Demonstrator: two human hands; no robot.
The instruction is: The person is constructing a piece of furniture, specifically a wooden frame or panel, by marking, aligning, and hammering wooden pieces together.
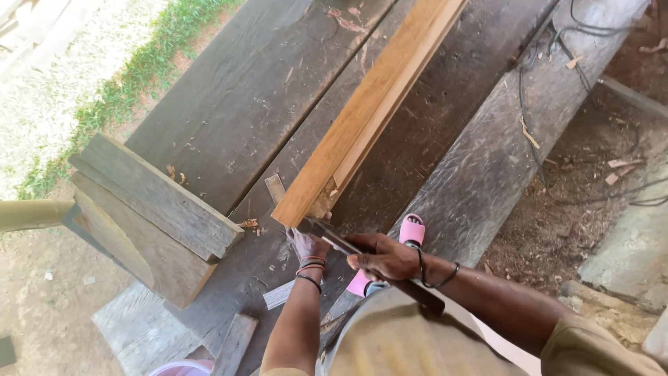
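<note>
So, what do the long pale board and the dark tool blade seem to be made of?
The long board looks like raw, unpainted wood: light brown, with straight grain lines. The blade held by the right hand seems dark metal, dull rather than polished, though its surface is hard to see.

I count one light wooden beam [369,104], one long dark blade [334,237], two hands: left hand [308,245], right hand [383,257]. One pink sandal [412,230]. Two stacked grey boards [149,209]. Several black cables [536,132], number unclear.
</note>
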